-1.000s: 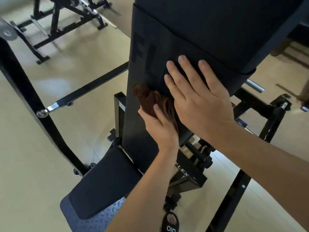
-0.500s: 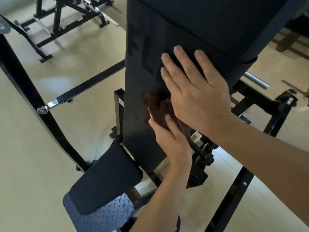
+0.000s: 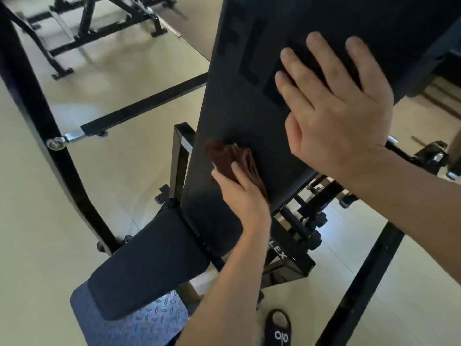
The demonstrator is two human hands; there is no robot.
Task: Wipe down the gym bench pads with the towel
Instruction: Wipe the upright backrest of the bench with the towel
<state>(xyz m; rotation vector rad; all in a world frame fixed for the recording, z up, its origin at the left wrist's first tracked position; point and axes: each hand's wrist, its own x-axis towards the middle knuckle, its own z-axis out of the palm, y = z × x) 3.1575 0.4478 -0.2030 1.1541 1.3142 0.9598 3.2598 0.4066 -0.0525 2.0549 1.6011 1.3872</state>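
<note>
A tall black back pad (image 3: 232, 101) of the gym bench stands steeply inclined in the middle of the view, with large dark letters on it. My left hand (image 3: 242, 193) presses a folded brown towel (image 3: 225, 158) flat against the pad's lower part. My right hand (image 3: 334, 108) lies flat and spread on the pad higher up, at its right edge, holding nothing. Below the back pad, the black seat pad (image 3: 147, 265) slopes toward the lower left.
The bench's black steel frame (image 3: 62, 156) curves down at the left, with a crossbar (image 3: 139, 108) behind. Another black rack (image 3: 99, 28) stands at the top left on the beige tiled floor. A patterned blue mat (image 3: 139, 323) lies under the seat. A black slipper (image 3: 278, 330) rests near the bottom.
My left hand has moved the towel back left and slightly down the back pad. My right hand stays flat on the upper pad.
</note>
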